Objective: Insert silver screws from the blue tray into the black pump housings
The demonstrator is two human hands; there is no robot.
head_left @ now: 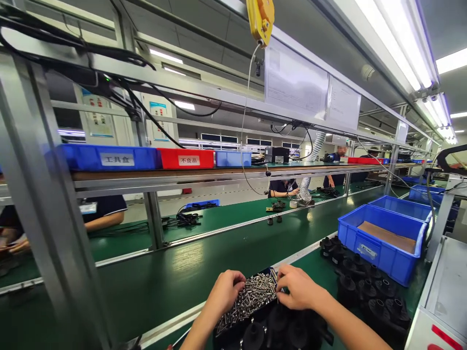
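Both my hands are at a small black tray (233, 328) heaped with several silver screws (251, 299), low in the middle of the view. My left hand (224, 291) rests on the left of the pile with its fingers curled into the screws. My right hand (297, 287) is at the tray's right edge, fingertips pinched together over the screws; what they hold is too small to make out. Black round plastic parts (288, 330) lie just in front of the tray, under my right wrist.
More black parts (361, 287) lie to the right beside a blue bin (379, 240). A green conveyor belt (175, 277) runs past. Blue and red bins (186, 158) sit on a shelf. Other people work across the line (100, 214). A yellow balancer (260, 17) hangs overhead.
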